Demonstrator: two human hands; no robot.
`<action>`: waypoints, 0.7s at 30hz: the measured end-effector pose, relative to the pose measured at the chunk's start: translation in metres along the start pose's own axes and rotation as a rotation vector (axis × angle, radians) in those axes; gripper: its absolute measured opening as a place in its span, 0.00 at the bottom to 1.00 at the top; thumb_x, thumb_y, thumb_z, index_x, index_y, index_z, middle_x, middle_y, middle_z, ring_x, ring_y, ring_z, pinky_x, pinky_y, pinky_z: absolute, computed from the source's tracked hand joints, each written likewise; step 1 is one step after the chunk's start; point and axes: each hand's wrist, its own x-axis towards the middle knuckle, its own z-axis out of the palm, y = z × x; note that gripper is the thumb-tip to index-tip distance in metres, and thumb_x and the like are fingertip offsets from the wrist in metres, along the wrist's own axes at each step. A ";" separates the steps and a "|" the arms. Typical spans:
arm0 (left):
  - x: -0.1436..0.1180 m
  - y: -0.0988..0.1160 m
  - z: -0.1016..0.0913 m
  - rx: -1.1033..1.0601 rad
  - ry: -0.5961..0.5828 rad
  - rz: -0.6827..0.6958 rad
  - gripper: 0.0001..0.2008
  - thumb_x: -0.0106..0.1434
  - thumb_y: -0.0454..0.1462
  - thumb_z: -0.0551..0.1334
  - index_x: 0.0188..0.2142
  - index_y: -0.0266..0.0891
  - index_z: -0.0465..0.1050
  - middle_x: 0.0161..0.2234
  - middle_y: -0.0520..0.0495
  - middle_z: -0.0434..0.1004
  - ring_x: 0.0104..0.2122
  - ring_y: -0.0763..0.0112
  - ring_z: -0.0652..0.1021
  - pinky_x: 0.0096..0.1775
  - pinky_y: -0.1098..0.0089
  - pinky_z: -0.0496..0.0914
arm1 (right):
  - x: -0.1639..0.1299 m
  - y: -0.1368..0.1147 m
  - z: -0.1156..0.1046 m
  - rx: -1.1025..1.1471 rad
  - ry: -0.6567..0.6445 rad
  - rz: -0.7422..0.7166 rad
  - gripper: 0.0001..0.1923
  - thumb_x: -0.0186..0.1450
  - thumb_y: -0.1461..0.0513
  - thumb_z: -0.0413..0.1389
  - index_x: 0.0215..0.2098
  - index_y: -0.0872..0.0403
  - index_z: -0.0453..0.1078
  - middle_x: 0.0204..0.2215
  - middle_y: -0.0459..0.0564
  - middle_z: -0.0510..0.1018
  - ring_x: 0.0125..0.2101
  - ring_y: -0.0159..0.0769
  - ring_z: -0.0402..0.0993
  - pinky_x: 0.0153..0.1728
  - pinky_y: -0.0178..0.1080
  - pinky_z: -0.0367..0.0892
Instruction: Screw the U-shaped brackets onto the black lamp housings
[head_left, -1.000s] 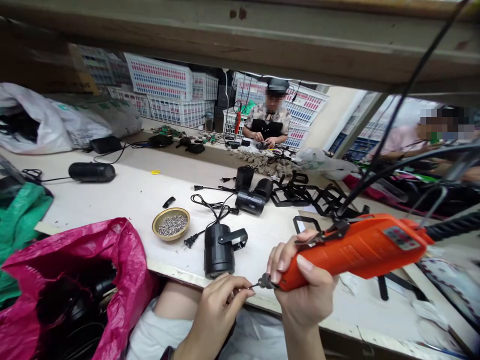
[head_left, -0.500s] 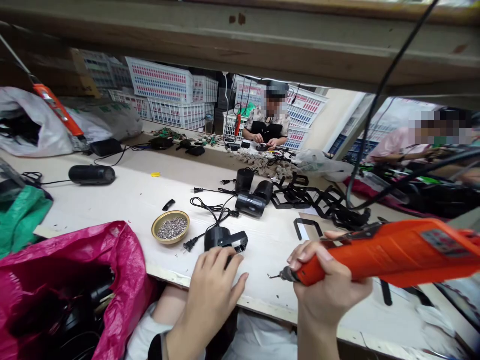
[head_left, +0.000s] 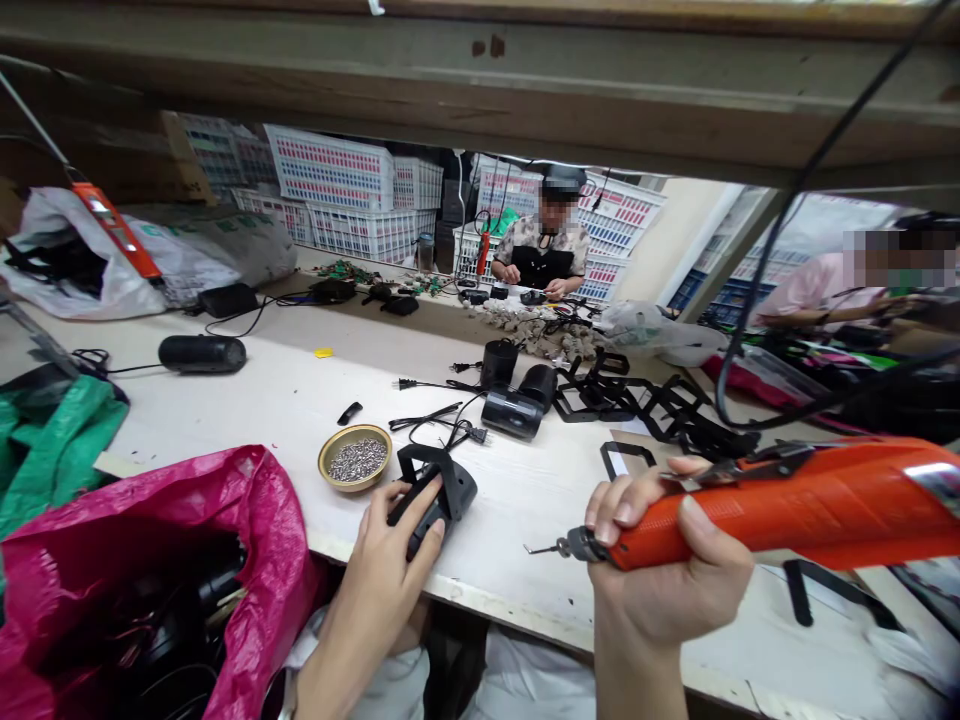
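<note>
My left hand (head_left: 394, 560) is closed on a black cylindrical device (head_left: 463, 485) near the table's front edge. A black bracket (head_left: 429, 458) stands up from the device, with my fingers lying over it. My right hand (head_left: 660, 560) is wrapped round an orange electric screwdriver (head_left: 787, 505), its thin bit pointing left over the table, apart from the device. Whether a screw sits on the bit's tip is too small to tell. A gold-rimmed bowl (head_left: 322, 462) of small screws (head_left: 358, 460) stands just beyond my left hand.
Several black devices (head_left: 514, 410) with plug cords stand ahead, beside a pile of black brackets (head_left: 637, 400). A pink sack (head_left: 277, 520) of black parts is at the left front. Two people (head_left: 551, 240) work beyond. A shelf beam (head_left: 450, 110) crosses overhead; a cable (head_left: 739, 350) hangs right.
My left hand has turned the device, so the bracket now points up and left and the body lies to the right. The screwdriver stays in my right hand, its bit a little further left.
</note>
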 end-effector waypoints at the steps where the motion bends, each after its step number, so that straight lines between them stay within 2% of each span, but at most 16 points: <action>1: 0.001 0.000 -0.001 -0.071 -0.054 -0.041 0.23 0.75 0.47 0.51 0.66 0.57 0.64 0.55 0.42 0.65 0.54 0.58 0.75 0.53 0.55 0.75 | -0.001 0.000 0.002 0.008 -0.014 0.005 0.08 0.61 0.61 0.54 0.39 0.54 0.67 0.16 0.41 0.68 0.11 0.32 0.59 0.15 0.33 0.61; 4: 0.005 -0.001 -0.004 -0.185 -0.158 -0.118 0.24 0.76 0.49 0.46 0.69 0.59 0.58 0.57 0.44 0.67 0.57 0.60 0.75 0.55 0.58 0.73 | -0.003 0.003 0.008 0.023 -0.036 0.027 0.08 0.61 0.61 0.55 0.40 0.54 0.67 0.16 0.41 0.68 0.11 0.32 0.60 0.15 0.33 0.62; 6: 0.008 -0.003 -0.005 -0.228 -0.171 -0.108 0.24 0.77 0.47 0.45 0.70 0.59 0.56 0.60 0.45 0.69 0.59 0.62 0.73 0.58 0.58 0.71 | -0.003 0.006 0.011 0.026 -0.046 0.038 0.08 0.61 0.61 0.55 0.39 0.54 0.68 0.16 0.41 0.68 0.11 0.32 0.60 0.15 0.33 0.62; 9: 0.011 -0.009 -0.002 -0.246 -0.147 -0.013 0.24 0.77 0.45 0.45 0.70 0.55 0.56 0.65 0.49 0.68 0.65 0.63 0.68 0.65 0.56 0.64 | -0.004 0.012 0.015 0.034 -0.049 0.046 0.09 0.61 0.61 0.56 0.40 0.54 0.68 0.16 0.41 0.68 0.11 0.32 0.60 0.14 0.34 0.63; 11: 0.011 -0.013 0.002 -0.254 -0.094 0.032 0.23 0.76 0.45 0.47 0.68 0.49 0.57 0.66 0.46 0.66 0.67 0.63 0.66 0.66 0.55 0.62 | -0.005 0.016 0.017 0.037 -0.043 0.052 0.11 0.61 0.61 0.56 0.42 0.55 0.68 0.16 0.40 0.68 0.11 0.32 0.60 0.14 0.33 0.63; 13: 0.012 -0.015 0.006 -0.275 -0.030 0.020 0.21 0.76 0.45 0.49 0.65 0.43 0.58 0.64 0.41 0.69 0.64 0.62 0.70 0.64 0.54 0.66 | -0.005 0.019 0.018 0.036 -0.033 0.057 0.12 0.61 0.61 0.57 0.44 0.55 0.68 0.16 0.40 0.68 0.11 0.32 0.60 0.14 0.33 0.63; 15: 0.015 -0.015 0.006 -0.266 -0.028 0.005 0.19 0.76 0.46 0.48 0.60 0.41 0.62 0.58 0.39 0.74 0.58 0.60 0.75 0.59 0.53 0.70 | -0.005 0.020 0.018 0.035 -0.023 0.061 0.14 0.61 0.61 0.57 0.45 0.55 0.68 0.16 0.40 0.68 0.11 0.32 0.60 0.14 0.34 0.62; 18: 0.022 -0.008 0.000 -0.187 -0.162 0.014 0.21 0.73 0.50 0.54 0.57 0.42 0.68 0.56 0.39 0.76 0.57 0.53 0.76 0.57 0.50 0.71 | -0.004 0.020 0.019 0.032 -0.016 0.060 0.15 0.60 0.61 0.57 0.45 0.55 0.68 0.16 0.40 0.68 0.11 0.32 0.60 0.13 0.34 0.62; 21: 0.030 0.002 -0.010 -0.136 -0.304 -0.007 0.31 0.64 0.49 0.65 0.63 0.40 0.65 0.60 0.37 0.74 0.57 0.49 0.76 0.57 0.52 0.73 | -0.003 0.019 0.020 0.025 -0.011 0.060 0.15 0.60 0.61 0.57 0.46 0.56 0.67 0.16 0.40 0.68 0.12 0.32 0.60 0.14 0.34 0.62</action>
